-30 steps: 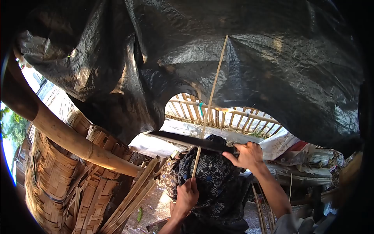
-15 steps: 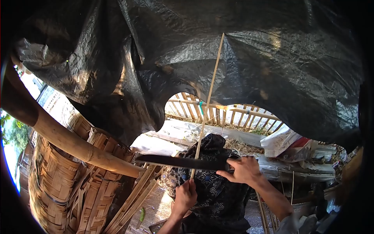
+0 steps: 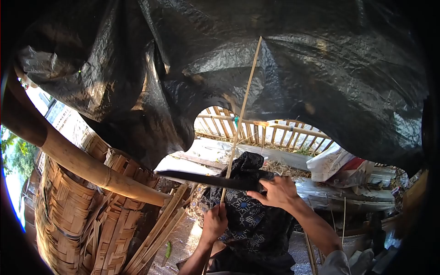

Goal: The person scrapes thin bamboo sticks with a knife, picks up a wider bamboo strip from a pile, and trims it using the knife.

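A long thin bamboo strip [image 3: 247,91] rises from my left hand [image 3: 214,223], whose fingers are wrapped round its lower end. My right hand [image 3: 277,191] grips a large dark-bladed knife [image 3: 206,179] at its right end. Its long blade lies almost level across the strip, just above my left hand, tip to the left. Blade and strip appear to touch. Dark patterned cloth [image 3: 247,215] covers my lap beneath both hands.
Woven bamboo baskets [image 3: 59,215] stand at the left, behind a thick bamboo pole [image 3: 105,178]. Split bamboo pieces [image 3: 158,233] lean beside them. A black plastic sheet [image 3: 321,82] hangs overhead, with a bamboo fence [image 3: 284,133] beyond. A green chili-like object [image 3: 168,250] lies on the ground.
Both hands have shifted slightly up and left in view, with the knife and strip. The blade still crosses the strip above my left hand.
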A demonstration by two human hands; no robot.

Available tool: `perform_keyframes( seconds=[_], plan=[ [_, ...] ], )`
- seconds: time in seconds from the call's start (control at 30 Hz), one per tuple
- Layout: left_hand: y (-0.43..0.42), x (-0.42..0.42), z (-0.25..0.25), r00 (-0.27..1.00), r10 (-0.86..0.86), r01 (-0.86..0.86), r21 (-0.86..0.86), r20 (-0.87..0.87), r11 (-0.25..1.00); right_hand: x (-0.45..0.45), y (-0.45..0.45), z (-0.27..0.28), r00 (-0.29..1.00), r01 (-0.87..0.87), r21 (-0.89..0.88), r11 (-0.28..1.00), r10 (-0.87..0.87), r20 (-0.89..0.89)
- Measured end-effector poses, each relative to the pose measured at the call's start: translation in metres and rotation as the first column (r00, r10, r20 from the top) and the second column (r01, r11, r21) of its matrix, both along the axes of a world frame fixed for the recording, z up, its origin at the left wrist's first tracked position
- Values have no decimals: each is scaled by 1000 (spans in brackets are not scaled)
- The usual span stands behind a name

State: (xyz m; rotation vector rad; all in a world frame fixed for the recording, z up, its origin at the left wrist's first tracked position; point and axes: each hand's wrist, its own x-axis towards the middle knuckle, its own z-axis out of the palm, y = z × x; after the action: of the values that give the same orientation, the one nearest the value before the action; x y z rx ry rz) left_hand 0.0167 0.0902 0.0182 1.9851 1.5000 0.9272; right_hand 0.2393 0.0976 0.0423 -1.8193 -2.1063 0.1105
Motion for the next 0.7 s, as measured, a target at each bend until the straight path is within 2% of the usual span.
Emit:
perform_keyframes(
  seconds=[0.07, 0.17, 0.23, 0.3, 0.37, 0.4, 0.43, 0.5, 0.57, 0.6, 0.63, 0.67, 0.7],
  plan=[
    [-4, 2, 9, 1000, -12, 12, -14, 9, 1000, 2, -3, 2, 997, -28, -18, 999, 29, 68],
    [-14, 9, 16, 1000, 6, -7, -62, -18, 998, 15, -1, -1, 980, -105, 113, 988, 83, 184],
    [-17, 9, 17, 997, 36, -42, -105, -62, 994, 33, 18, 12, 993, 111, -80, 991, -108, 45],
    [-10, 11, 15, 1000, 13, -13, -87, 8, 996, 39, 39, 13, 977, 148, 180, 972, -115, -181],
    [-5, 13, 11, 1000, 15, -15, -38, -10, 999, 20, 31, 21, 990, 136, 101, 986, -138, 17],
    [-4, 14, 12, 1000, 14, -14, -53, -13, 998, 9, 25, 19, 995, 102, 35, 994, -103, 16],
    [-2, 12, 13, 1000, 9, -11, -68, -23, 998, 2, 16, 7, 997, -5, 356, 934, -21, 71],
    [-5, 11, 13, 998, -13, 9, -74, -57, 997, -6, -1, 6, 975, -190, 365, 911, 131, 180],
    [-13, 13, 9, 997, -70, 66, 148, 29, 987, -1, 0, 4, 960, -240, 311, 920, 177, 218],
    [-9, 9, 0, 993, -119, 115, 288, -4, 951, 9, 9, -3, 943, -282, 401, 872, 174, 284],
    [-9, 10, 2, 993, -122, 118, 281, -4, 952, 14, 14, -10, 922, -328, 481, 813, 164, 351],
    [-8, 11, 6, 994, -104, 105, 205, -15, 973, 12, 14, -15, 949, -241, 435, 868, 116, 294],
    [-6, 12, 8, 996, -86, 88, 132, -25, 987, 11, 15, -14, 947, -245, 435, 867, 118, 299]
  ],
)
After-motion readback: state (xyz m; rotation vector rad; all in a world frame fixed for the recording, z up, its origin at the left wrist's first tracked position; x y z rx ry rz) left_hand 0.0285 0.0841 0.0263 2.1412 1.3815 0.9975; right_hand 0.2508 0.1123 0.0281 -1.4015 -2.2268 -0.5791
